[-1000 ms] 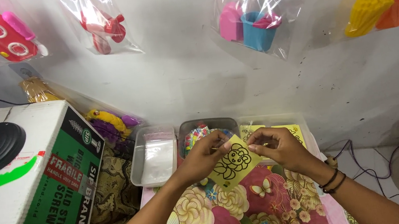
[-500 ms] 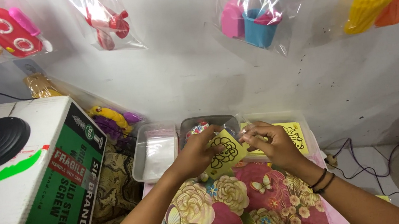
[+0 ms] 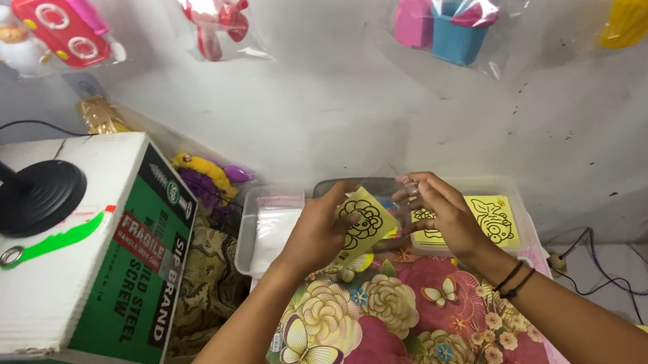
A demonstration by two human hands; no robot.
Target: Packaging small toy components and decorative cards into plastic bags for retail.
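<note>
A green-and-white box [image 3: 59, 258] stands left of the floral cloth [image 3: 409, 321], bearing a black stand base [image 3: 36, 197]; bagged toys [image 3: 449, 19] hang on the wall [image 3: 331, 106].

Middle tray [image 3: 358, 183] mostly hidden behind both hands; contents indeterminate. Right hand [image 3: 443, 212] covers part of the card stack [image 3: 491, 217]. Item pinched between its fingertips too small to identify. Box [image 3: 60, 267] cut off at left edge.
</note>
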